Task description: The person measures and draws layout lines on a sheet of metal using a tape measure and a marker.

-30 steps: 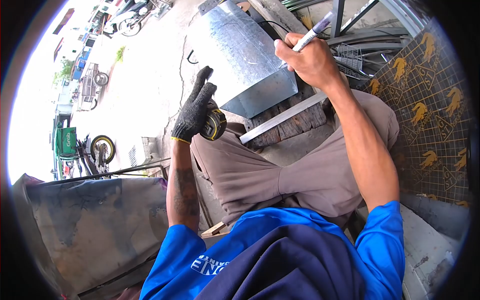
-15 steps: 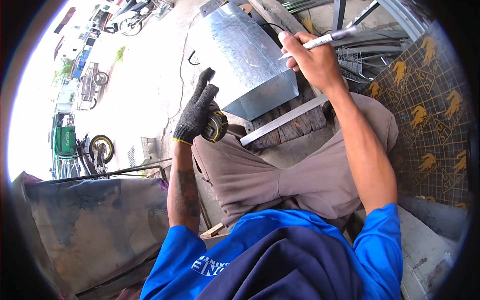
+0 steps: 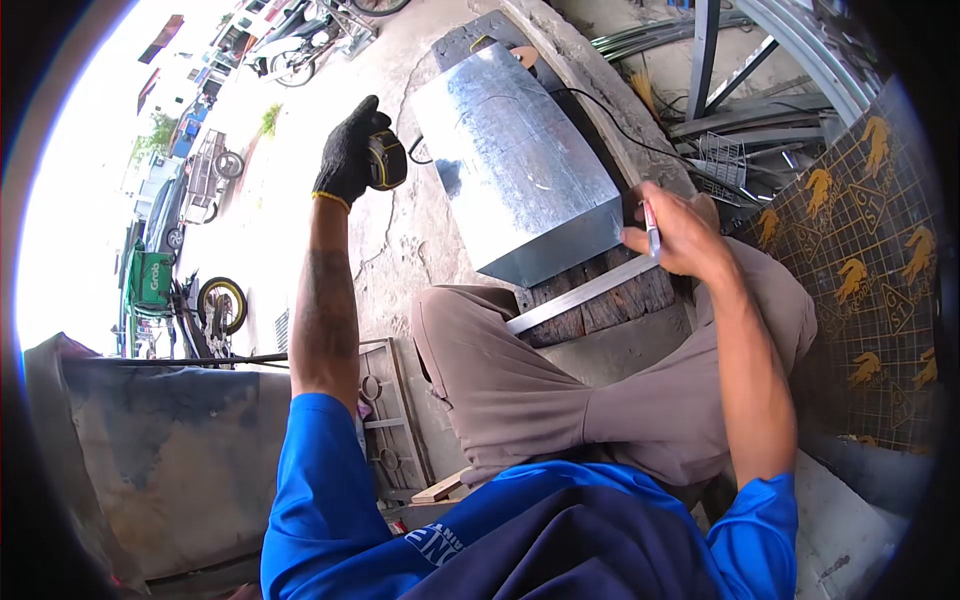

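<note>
My left hand [image 3: 348, 155], in a dark glove with a yellow cuff, is closed round a black and yellow tape measure [image 3: 386, 160], held left of the metal box. Bare, my right hand [image 3: 680, 235] holds a white marker [image 3: 652, 232] at the box's near right corner; whether the fingers touch the metal is unclear. The shiny sheet-metal box [image 3: 520, 150] rests on a dark wooden block [image 3: 610, 300]. A flat metal bar [image 3: 580, 296] lies across the block, between the box and my knees.
A black cable [image 3: 610, 118] runs behind the box. Metal profiles [image 3: 750, 120] and a wire basket [image 3: 722, 160] are at the upper right. A patterned board [image 3: 850, 270] stands at the right. Parked motorcycles and a green delivery box [image 3: 150, 278] are at the left.
My left hand has moved up and away from the box with the tape measure. My right hand has come down to the box's near right corner, the marker now pointing differently. The view has shifted.
</note>
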